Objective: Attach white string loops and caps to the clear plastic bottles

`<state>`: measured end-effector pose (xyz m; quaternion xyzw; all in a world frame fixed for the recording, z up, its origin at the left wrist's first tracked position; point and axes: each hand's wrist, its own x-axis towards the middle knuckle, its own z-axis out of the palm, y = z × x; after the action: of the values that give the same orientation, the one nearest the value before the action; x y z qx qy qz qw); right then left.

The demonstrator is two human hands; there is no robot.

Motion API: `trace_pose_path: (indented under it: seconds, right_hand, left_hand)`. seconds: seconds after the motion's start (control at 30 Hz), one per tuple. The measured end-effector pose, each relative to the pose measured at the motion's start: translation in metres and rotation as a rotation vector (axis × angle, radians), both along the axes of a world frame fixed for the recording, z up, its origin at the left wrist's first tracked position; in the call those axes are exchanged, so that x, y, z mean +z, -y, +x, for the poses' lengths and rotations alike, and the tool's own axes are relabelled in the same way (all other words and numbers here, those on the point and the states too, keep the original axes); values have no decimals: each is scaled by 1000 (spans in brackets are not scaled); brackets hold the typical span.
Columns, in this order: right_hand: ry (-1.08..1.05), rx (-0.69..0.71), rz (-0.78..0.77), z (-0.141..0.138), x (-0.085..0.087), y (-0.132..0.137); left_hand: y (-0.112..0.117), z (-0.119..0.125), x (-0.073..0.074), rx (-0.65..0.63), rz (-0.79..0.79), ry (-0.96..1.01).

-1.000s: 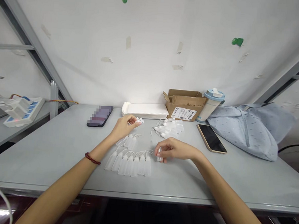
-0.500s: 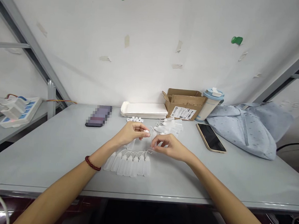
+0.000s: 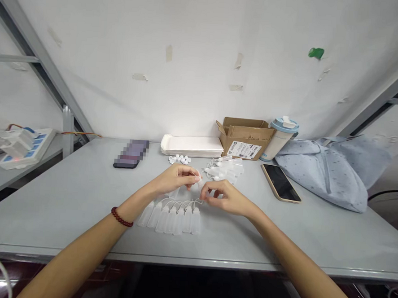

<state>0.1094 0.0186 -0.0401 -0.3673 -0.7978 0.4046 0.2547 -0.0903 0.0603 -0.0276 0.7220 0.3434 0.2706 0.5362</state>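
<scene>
My left hand [image 3: 174, 177] and my right hand [image 3: 223, 197] meet above the grey table [image 3: 64, 194]. The left fingers pinch a small white cap. The right fingers close round a small clear plastic bottle [image 3: 201, 188], mostly hidden by them. Just below my hands lies a row of several clear squeeze bottles [image 3: 171, 218] with tethered caps. A pile of similar bottles [image 3: 225, 169] lies behind my hands. Loose white caps [image 3: 180, 158] sit at the back, ahead of my left hand.
A stack of white trays [image 3: 193, 146], a cardboard box [image 3: 245, 138] and a lidded cup [image 3: 280, 138] stand by the wall. A phone [image 3: 280, 183] and a blue cloth bag [image 3: 329, 170] lie at the right. Another phone [image 3: 131, 154] lies at the left, a power strip [image 3: 27, 147] beyond.
My left hand came back from the loose caps with one pinched in it. My right hand lifted its bottle from the table, and both hands came together.
</scene>
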Motion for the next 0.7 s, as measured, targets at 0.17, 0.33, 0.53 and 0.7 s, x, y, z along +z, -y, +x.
trace_pose_path:
  seconds: [0.17, 0.33, 0.53, 0.7]
  right_hand:
    - [-127, -19, -47, 1, -1, -2]
    - [-274, -74, -127, 3, -1, -6]
    - [-407, -111, -308, 0, -3, -6]
    - [-509, -150, -453, -1, -5, -5]
  left_hand:
    - [-3, -4, -1, -2, 7, -1]
    - [-4, -4, -5, -19, 3, 10]
    - [2, 5, -5, 48, 65, 49]
    - [4, 6, -4, 99, 110, 89]
